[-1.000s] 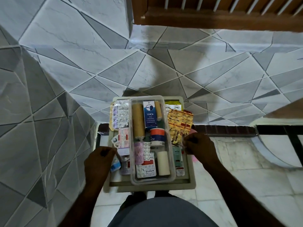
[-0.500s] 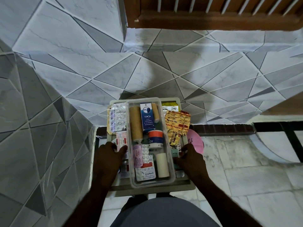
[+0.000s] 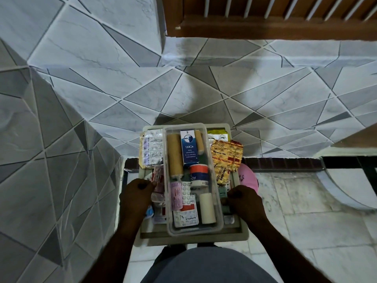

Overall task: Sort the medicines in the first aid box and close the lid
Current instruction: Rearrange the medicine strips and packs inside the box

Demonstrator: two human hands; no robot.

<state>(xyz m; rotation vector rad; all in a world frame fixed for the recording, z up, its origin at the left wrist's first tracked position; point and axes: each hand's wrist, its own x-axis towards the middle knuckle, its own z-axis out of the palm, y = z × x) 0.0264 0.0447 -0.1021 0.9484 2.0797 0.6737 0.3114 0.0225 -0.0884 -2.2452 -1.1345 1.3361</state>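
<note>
The beige first aid box (image 3: pixel 242 237) lies open in front of me, with no lid in view. A clear tray (image 3: pixel 193 231) sits in its middle, holding a blue carton (image 3: pixel 188 147), a tan bandage roll (image 3: pixel 174 156), a tape roll (image 3: pixel 199 173), a white roll (image 3: pixel 207 208) and blister packs. Silver strips (image 3: pixel 153 149) lie left of the tray and orange strips (image 3: pixel 227 158) lie right of it. My left hand (image 3: pixel 136 199) is curled at the tray's left wall, among loose strips. My right hand (image 3: pixel 242 203) is curled at its right wall.
A tiled wall rises close on the left and ahead, under a wooden window frame (image 3: pixel 265 27). A pink round object (image 3: pixel 247 177) lies on the floor just right of the box. Pale floor tiles spread to the right.
Both hands have moved inward from the box's outer edges to the sides of the clear tray. The box's contents look unmoved.
</note>
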